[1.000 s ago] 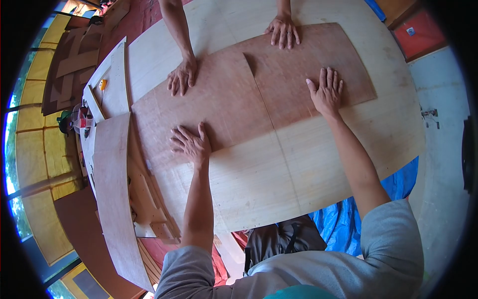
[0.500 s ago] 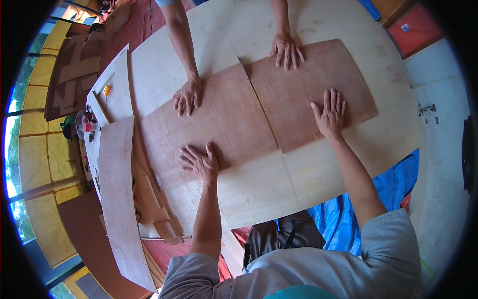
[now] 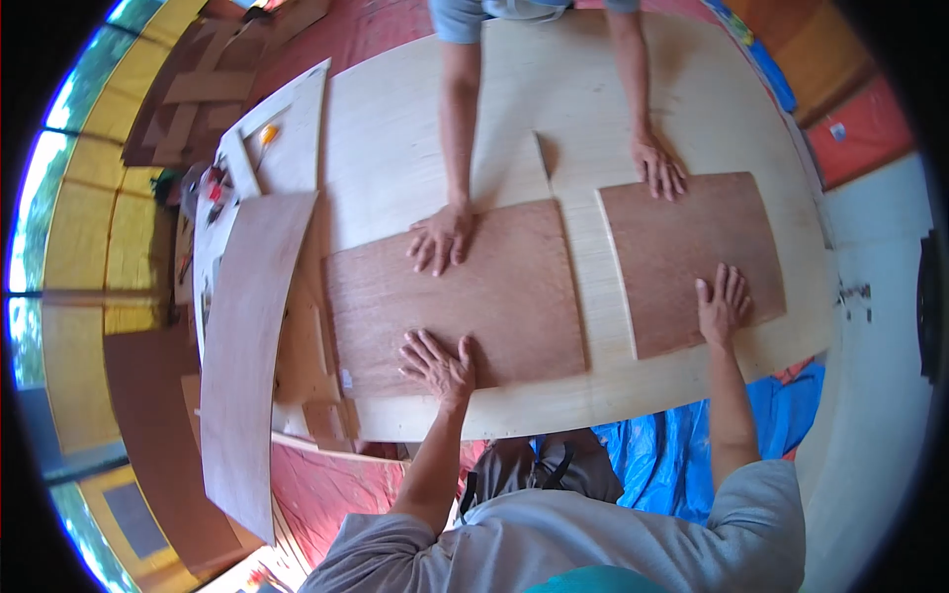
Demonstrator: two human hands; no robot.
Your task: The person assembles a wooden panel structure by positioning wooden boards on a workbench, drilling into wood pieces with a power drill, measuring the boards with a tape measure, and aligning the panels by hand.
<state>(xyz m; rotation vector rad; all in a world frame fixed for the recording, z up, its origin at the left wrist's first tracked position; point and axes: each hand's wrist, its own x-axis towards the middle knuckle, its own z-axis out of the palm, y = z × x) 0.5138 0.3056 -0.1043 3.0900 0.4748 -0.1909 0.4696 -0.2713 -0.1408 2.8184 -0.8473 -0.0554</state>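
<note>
Two brown plywood panels lie side by side on a large pale plywood sheet (image 3: 583,89), with a gap between them. My left hand (image 3: 437,368) rests flat, fingers spread, on the near edge of the left plywood panel (image 3: 514,296). On the smaller right plywood panel (image 3: 682,257), my right hand (image 3: 725,304) lies flat near its lower right side. A co-worker across from me presses one hand (image 3: 441,237) on the left panel's far edge. The co-worker's other hand (image 3: 658,170) touches the far edge of the right panel.
A long curved plywood strip (image 3: 252,346) lies along the left side, over wooden pieces. An orange-yellow object (image 3: 268,133) sits on the sheet at the far left. Blue tarpaulin (image 3: 652,445) hangs below the near edge. Brown boards (image 3: 158,435) stand by the yellow wall.
The two panels, edge to edge before, are now apart with a pale gap between them. My hands and the co-worker's stay on the panels. The camera view has shifted.
</note>
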